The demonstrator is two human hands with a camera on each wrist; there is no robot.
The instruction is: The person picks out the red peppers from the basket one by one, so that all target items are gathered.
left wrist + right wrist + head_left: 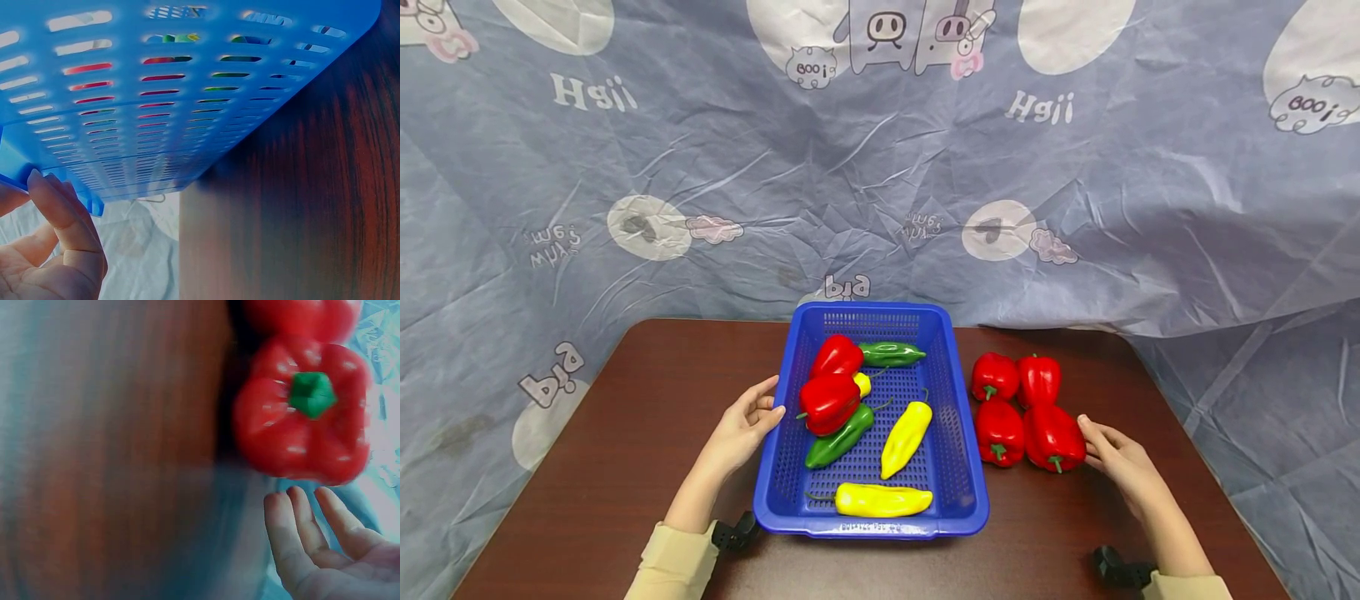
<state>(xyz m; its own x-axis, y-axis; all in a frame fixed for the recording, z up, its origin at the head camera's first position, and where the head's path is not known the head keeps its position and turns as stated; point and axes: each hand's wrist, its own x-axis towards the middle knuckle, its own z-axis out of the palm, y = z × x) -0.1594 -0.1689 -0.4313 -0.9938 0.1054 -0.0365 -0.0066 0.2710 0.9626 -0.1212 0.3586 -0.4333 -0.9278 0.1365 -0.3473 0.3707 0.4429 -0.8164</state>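
A blue plastic basket (968,467) with slotted walls holds red bell peppers (829,402), green chili peppers (841,438) and long yellow peppers (906,439); part of another yellow one is hidden behind a red pepper. At its left rim, my left hand (741,427) pinches the edge between thumb and curled fingers, also seen in the left wrist view beside the slotted wall (144,112). To the right, my right hand (1118,462) has its fingers extended beside the nearest red bell pepper (1052,437). In the right wrist view, the fingertips lie just short of that pepper (306,437).
Other red bell peppers (998,432) cluster right of the basket, touching one another. Everything stands on a dark brown wooden table (647,433). A grey patterned cloth (880,167) hangs behind the table's far edge.
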